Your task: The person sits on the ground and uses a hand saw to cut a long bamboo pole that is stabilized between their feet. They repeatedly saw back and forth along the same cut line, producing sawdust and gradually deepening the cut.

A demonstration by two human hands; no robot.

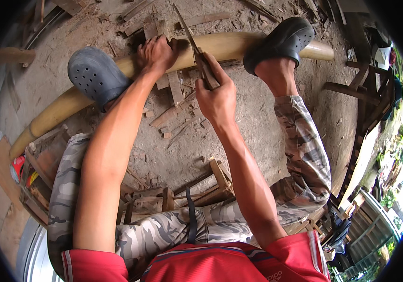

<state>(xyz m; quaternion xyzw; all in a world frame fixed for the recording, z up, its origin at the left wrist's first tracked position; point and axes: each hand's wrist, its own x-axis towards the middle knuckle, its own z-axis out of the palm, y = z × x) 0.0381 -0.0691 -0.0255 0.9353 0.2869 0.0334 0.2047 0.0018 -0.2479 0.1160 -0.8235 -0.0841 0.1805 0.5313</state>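
Observation:
A long pale bamboo pole [229,43] lies across the dirt ground, pinned under both of my dark clog shoes [93,75]. My left hand [156,54] presses down on the pole near its middle, gripping it. My right hand [215,96] is closed around the wooden handle of a long knife [189,35], whose blade angles up and left over the pole, just right of the left hand. Whether the blade touches the pole I cannot tell.
Wood chips and split slats [173,101] litter the ground below the pole. A low wooden stool frame [211,185] sits under my legs. Stacked timber and a wooden structure [366,94] stand at the right; crates and boards [32,174] lie at the left.

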